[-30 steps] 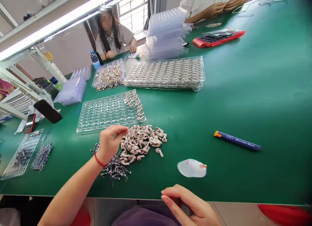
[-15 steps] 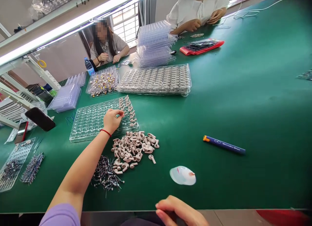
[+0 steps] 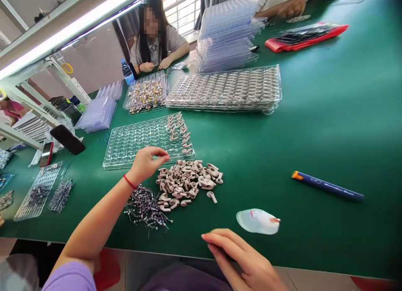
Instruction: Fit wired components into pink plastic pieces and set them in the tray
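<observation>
My left hand (image 3: 150, 162) hovers at the near edge of the clear plastic tray (image 3: 138, 138), beside the heap. Its thumb and forefinger tips are closed together, with nothing visible between them. Earbud shells (image 3: 179, 125), pale pink-beige, fill some pockets at the tray's right end. In front of the tray lies a heap of similar shells (image 3: 185, 180), with a single shell (image 3: 212, 197) off to its right. Small dark wired parts (image 3: 146, 207) are piled beside my left forearm. My right hand (image 3: 241, 257) is at the table's front edge, thumb and fingers apart, holding nothing.
A whitish translucent disc (image 3: 258, 221) and a blue pen-like tool (image 3: 326, 186) lie to the right. Filled trays (image 3: 226, 90), stacked trays (image 3: 226, 35) and a tray of small yellow-white parts (image 3: 146, 94) stand behind. A phone (image 3: 67, 139) leans left. A co-worker (image 3: 157, 44) sits opposite.
My left hand has moved from the shells in the tray back toward the heap. My right hand has come further into view with its fingers more extended. The camera view has shifted.
</observation>
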The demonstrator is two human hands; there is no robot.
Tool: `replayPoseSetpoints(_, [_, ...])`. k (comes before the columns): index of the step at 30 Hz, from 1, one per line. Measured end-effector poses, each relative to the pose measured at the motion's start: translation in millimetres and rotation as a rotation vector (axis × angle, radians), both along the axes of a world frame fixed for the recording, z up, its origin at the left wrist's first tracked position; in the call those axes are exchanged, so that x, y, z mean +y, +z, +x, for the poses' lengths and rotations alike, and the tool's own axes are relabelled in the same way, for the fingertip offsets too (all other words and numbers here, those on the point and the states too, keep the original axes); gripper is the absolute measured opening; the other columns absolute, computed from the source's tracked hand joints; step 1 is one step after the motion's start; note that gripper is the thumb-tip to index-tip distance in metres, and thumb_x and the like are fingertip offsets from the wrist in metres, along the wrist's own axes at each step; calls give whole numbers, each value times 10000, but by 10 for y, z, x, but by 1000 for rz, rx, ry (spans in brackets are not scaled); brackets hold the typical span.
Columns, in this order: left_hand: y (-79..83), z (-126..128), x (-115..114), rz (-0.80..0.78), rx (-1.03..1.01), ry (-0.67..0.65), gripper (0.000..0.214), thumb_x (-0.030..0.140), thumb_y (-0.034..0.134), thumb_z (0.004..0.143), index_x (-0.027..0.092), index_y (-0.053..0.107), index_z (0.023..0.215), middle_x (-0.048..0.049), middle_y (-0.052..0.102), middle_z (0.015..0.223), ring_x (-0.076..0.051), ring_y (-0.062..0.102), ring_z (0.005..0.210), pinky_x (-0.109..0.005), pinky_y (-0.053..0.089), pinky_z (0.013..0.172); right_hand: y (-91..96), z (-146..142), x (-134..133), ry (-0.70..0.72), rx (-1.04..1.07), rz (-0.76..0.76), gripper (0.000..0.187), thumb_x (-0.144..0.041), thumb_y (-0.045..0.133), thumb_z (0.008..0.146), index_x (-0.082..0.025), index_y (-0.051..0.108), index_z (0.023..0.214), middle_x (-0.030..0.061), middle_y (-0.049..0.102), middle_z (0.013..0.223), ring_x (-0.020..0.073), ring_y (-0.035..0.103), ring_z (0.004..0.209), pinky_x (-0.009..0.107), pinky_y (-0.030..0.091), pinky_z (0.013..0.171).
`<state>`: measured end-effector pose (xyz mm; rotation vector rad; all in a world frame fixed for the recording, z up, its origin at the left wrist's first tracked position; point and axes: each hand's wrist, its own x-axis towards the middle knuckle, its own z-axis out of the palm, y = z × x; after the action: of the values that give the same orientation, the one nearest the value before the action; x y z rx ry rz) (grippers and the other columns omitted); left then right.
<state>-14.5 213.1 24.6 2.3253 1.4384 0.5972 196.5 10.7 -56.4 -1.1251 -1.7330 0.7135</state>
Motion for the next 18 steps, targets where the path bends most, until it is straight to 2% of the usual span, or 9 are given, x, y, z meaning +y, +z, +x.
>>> replayPoseSetpoints(3, [79,-130,-504,-82,37,-78,50,202,736,805,229,752,766,10,756,767,-163,667,751,-280,490,750,64,-209,192,51,-114,93,216,-200,438,983,-201,653,1011,79,689,919,167,692,786,243,589,692])
replayPoseSetpoints(5, [84,-229,-810,-104,65,-84,75,178,725,809,225,750,756,-5,743,756,-171,648,742,-298,482,746,85,-368,307,98,-172,118,263,-179,391,990,-188,654,997,79,674,891,167,672,766,264,583,683])
replayPoseSetpoints(10, [-45,-451,-1389,-84,68,27,80,215,686,854,224,743,799,-22,693,773,-178,623,768,-309,479,738,51,-617,435,89,-264,88,241,-177,437,962,-195,664,883,65,631,803,199,610,720,325,540,654])
replayPoseSetpoints(14, [-196,-476,-1613,-84,29,88,44,197,708,841,225,742,843,-20,674,791,-180,605,785,-308,477,734,49,-582,407,66,-294,73,272,-190,426,970,-200,632,793,52,616,759,191,592,688,321,513,647])
replayPoseSetpoints(18, [-284,-352,-1583,14,49,81,87,176,691,854,212,737,919,-31,663,812,-196,587,815,-334,476,763,85,-424,347,26,-264,60,237,-215,422,982,-202,613,841,54,675,805,185,641,709,307,532,641])
